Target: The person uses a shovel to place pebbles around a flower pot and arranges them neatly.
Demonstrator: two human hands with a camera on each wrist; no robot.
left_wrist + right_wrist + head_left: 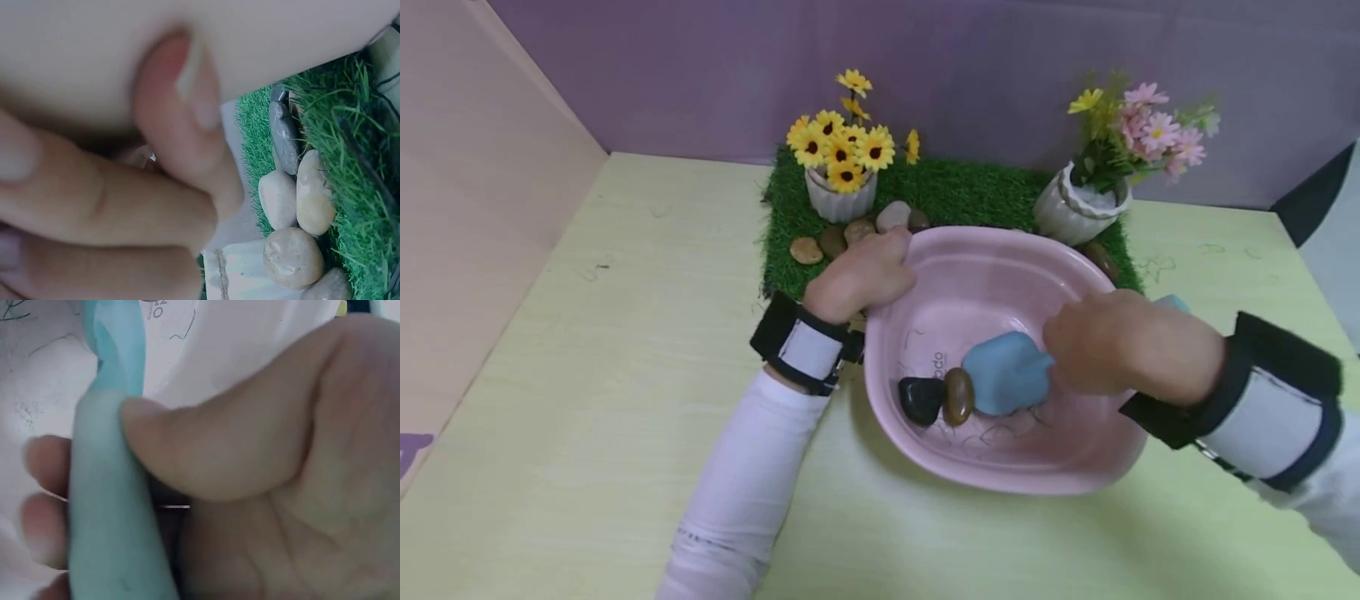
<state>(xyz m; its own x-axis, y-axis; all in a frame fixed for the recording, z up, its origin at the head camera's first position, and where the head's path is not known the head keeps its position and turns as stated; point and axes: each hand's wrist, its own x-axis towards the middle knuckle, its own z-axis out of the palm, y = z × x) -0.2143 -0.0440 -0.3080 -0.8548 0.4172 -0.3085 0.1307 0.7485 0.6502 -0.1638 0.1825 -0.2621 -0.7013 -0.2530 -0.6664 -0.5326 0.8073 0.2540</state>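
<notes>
A pink basin (pixel 1000 467) is on the table, slightly tilted in the head view. My left hand (pixel 868 271) grips its upper-left rim; in the left wrist view the thumb (pixel 187 119) and curled fingers are at the pale basin wall (pixel 281 37). My right hand (pixel 1120 342) holds a light blue scoop by its handle (pixel 112 500), with fingers and thumb wrapped round it. The scoop's blade (pixel 1007 375) is low inside the basin. Beside the blade's left edge lies a brown stone (pixel 958 397), and left of that a black stone (pixel 921 400). Thin dark strands are scattered on the basin floor.
Behind the basin lies a green turf mat (pixel 977 187). On it stand a white pot (pixel 842 200) of yellow flowers and a tilted white pot (pixel 1078 208) of pink flowers. Several stones (pixel 807 250) line the mat's front. A purple wall (pixel 1000 75) rises behind.
</notes>
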